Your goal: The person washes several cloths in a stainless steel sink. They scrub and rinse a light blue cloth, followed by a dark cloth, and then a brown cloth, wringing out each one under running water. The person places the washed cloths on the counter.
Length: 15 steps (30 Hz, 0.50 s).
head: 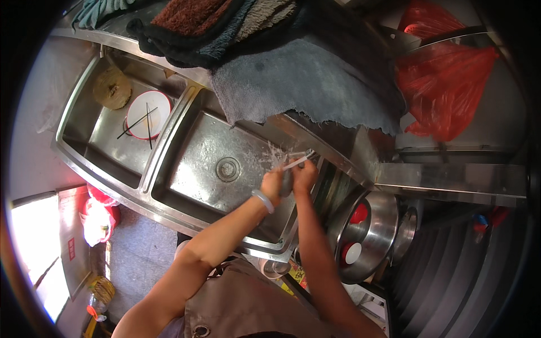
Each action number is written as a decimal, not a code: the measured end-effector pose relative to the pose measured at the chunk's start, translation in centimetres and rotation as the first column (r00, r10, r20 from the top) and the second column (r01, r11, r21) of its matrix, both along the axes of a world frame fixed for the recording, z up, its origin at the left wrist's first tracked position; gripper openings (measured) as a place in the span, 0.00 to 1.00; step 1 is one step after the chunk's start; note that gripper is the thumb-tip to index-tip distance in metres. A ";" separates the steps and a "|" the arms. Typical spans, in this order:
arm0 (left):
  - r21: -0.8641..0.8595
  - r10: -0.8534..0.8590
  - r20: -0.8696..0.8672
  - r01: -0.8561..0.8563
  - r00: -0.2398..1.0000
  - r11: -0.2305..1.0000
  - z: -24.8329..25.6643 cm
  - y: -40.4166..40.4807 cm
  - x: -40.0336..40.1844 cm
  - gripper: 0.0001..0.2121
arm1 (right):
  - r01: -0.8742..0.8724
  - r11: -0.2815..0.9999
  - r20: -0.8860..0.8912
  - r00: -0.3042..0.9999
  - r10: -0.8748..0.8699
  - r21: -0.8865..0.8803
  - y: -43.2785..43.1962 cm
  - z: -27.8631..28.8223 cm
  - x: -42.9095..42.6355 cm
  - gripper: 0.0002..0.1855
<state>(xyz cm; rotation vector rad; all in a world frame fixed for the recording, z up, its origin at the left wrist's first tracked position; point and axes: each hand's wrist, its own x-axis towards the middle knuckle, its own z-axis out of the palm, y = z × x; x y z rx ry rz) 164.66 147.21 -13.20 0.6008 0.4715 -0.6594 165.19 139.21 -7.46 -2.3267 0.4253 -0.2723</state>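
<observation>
Over the right basin of a stainless steel double sink (148, 177), water runs from a faucet (310, 153) and splashes around my hands. My left hand (272, 183), with a pale bangle at its wrist, is closed on a wet grey cloth (286, 183). Close beside it, under the faucet, my right hand (305, 175) grips the upper part of the same cloth. The drain (228, 169) lies left of both hands. In the left basin are a white bowl with a red rim (159, 105), black chopsticks lying across it, and a round brownish object (112, 88).
Towels (190, 17) and a large grey cloth (304, 80) hang at the sink's back edge. A red plastic bag (444, 84) is at upper right. A large steel basin (380, 228) with red items stands right of my right arm. A plastic oil bottle (100, 295) is at lower left.
</observation>
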 end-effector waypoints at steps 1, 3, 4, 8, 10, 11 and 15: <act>0.079 0.033 -0.140 -0.022 0.990 0.997 3.1 -0.2 0.3 0.15 | 0.048 0.997 -0.011 0.999 -0.047 0.054 -1.4 -1.0 0.2 0.09; -0.036 0.169 -0.125 -0.174 0.978 0.984 -2.3 -0.3 1.9 0.15 | 0.062 0.986 0.263 0.965 -0.019 -0.157 0.6 -4.5 -0.2 0.09; -0.065 0.273 -0.100 -0.280 0.957 0.958 -7.3 0.5 2.4 0.18 | -0.068 0.991 0.199 0.979 0.044 0.114 5.6 0.0 -0.9 0.08; -0.131 0.093 -0.236 -0.126 0.967 0.983 -5.5 1.0 2.0 0.19 | -0.144 0.985 0.212 0.969 0.122 0.092 4.3 -0.1 -1.7 0.07; -0.049 0.113 -0.138 -0.121 0.984 0.991 -1.2 0.2 1.3 0.14 | -0.010 0.980 0.195 0.980 -0.029 0.200 -2.2 -5.0 0.3 0.07; 0.001 0.141 -0.081 -0.141 0.987 0.990 0.3 0.8 1.8 0.12 | -0.017 0.951 0.092 0.996 -0.012 0.310 -3.4 -5.6 -0.4 0.05; -0.210 0.191 0.025 -0.182 0.981 0.961 2.3 5.4 4.1 0.20 | 0.285 0.297 -0.332 0.935 0.122 0.911 -5.0 -1.9 -2.1 0.14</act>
